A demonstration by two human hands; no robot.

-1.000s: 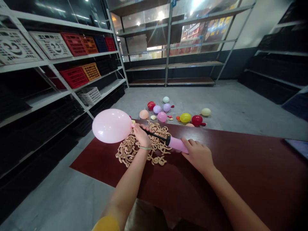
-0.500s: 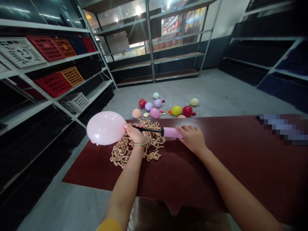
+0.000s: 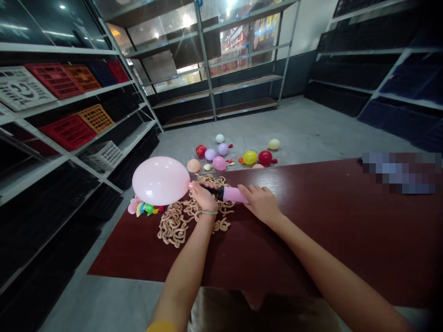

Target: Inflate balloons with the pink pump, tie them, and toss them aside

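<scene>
A large pale pink balloon [image 3: 161, 180], blown up, points its neck toward my left hand [image 3: 205, 197]. The fingers of that hand are closed around the balloon's neck and the black end of a balloon pump [image 3: 232, 194]. My right hand [image 3: 261, 203] grips the pump's pink barrel from the other end. Little of the black shaft shows between barrel and left hand. Below both hands lies a pile of tan squiggly strands [image 3: 173, 225] on the dark red table [image 3: 297, 258]. Several uninflated balloons [image 3: 148, 210] in mixed colours lie under the large balloon, partly hidden by it.
Beyond the table, several inflated balloons lie on the grey floor, among them a yellow balloon [image 3: 249, 157] and a red balloon [image 3: 265, 158]. Shelves with crates [image 3: 67, 131] stand at the left. A metal rack [image 3: 211, 92] stands at the back. A blurred item [image 3: 401, 170] lies at the table's right.
My right hand has moved left, bringing the pink barrel close to my left hand, so less black shaft shows. The pink balloon looks slightly shifted right, uncovering more of the loose balloons.
</scene>
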